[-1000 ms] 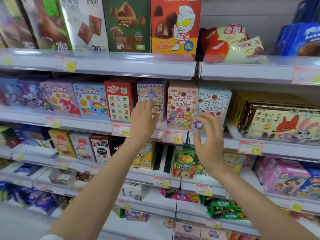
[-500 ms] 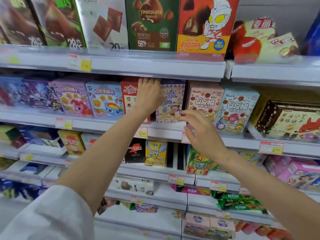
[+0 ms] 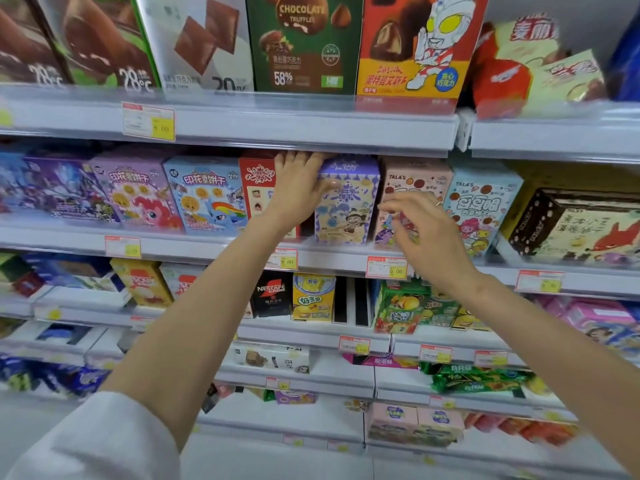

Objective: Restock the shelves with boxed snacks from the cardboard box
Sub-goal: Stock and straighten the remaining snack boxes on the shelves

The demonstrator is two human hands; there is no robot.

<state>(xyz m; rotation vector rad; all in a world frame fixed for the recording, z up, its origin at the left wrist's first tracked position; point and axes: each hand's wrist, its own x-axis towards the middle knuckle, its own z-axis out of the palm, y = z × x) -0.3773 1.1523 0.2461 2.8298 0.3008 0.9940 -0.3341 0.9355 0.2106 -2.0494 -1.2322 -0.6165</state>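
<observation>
Right hand (image 3: 427, 237) has drawn off the purple snack box (image 3: 346, 209) and hovers before the pink Tala's box (image 3: 415, 180), fingers loosely curled, holding nothing. Left hand (image 3: 298, 188) grips the purple snack box's upper left edge, thumb across its front. It stands on the shelf (image 3: 207, 245) between the red box (image 3: 256, 188) and the pink one.

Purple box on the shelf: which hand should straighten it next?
Probably left. The left hand holds the purple box at its top corner, thumb on the front. The right hand hovers before the pink box, holding nothing.
</observation>
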